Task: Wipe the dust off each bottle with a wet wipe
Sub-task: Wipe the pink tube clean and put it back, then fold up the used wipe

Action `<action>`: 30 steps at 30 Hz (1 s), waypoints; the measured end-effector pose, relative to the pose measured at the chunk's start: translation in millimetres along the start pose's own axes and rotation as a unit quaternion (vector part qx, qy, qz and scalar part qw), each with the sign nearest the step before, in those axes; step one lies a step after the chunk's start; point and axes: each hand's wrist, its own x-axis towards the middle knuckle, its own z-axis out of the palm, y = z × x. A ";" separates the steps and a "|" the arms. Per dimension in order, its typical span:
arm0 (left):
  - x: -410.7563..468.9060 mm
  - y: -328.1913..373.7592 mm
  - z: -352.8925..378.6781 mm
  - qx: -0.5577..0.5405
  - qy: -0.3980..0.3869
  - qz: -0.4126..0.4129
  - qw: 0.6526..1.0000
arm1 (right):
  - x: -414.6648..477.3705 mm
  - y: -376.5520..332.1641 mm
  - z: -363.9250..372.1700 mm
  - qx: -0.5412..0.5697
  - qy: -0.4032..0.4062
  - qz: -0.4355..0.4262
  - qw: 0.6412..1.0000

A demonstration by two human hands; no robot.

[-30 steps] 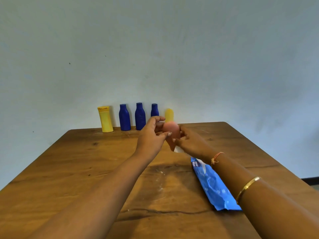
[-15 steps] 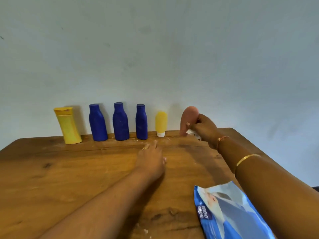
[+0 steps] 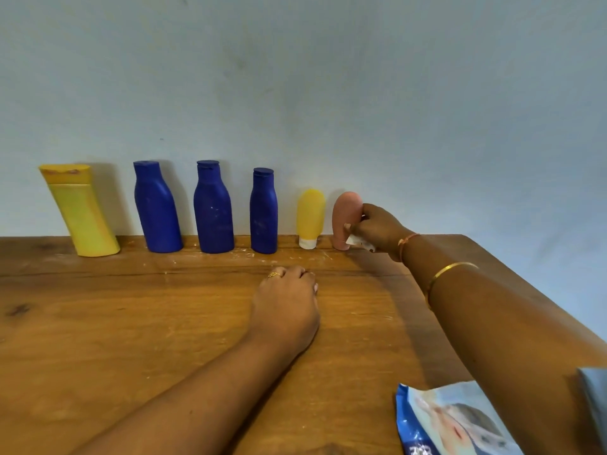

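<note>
Six bottles stand in a row against the wall on the wooden table point(image 3: 98, 323): a tall yellow bottle point(image 3: 80, 211), three blue bottles point(image 3: 157, 208) point(image 3: 213, 210) point(image 3: 263, 213), a small yellow tube point(image 3: 310, 218) on its white cap, and a pink tube point(image 3: 345, 218) at the right end. My right hand point(image 3: 377, 229) grips the pink tube, which stands on the table, and also holds a crumpled white wet wipe point(image 3: 359, 242) under its fingers. My left hand point(image 3: 285, 303) rests on the table in front of the row, fingers loosely curled, holding nothing.
A blue pack of wet wipes point(image 3: 453, 421) lies at the near right, by my right forearm. White dust specks are scattered on the wood in front of the bottles. The table's right edge runs diagonally behind my right arm.
My right hand has carried the pink tube from mid-table back to the row and stood it at the right end. My left hand let go of it and dropped to the table.
</note>
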 end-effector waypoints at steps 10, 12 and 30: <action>0.8 -1.2 0.7 0.001 -0.006 -0.001 1.000 | 0.8 2.3 2.1 0.021 -0.008 0.011 1.000; 0.5 -1.4 1.6 0.003 -0.006 -0.001 1.000 | 0.7 4.5 1.2 0.028 -0.002 0.009 1.000; -69.0 7.9 -34.0 -0.237 0.165 -0.089 0.953 | -138.1 -61.4 -16.0 0.152 -0.058 0.127 0.978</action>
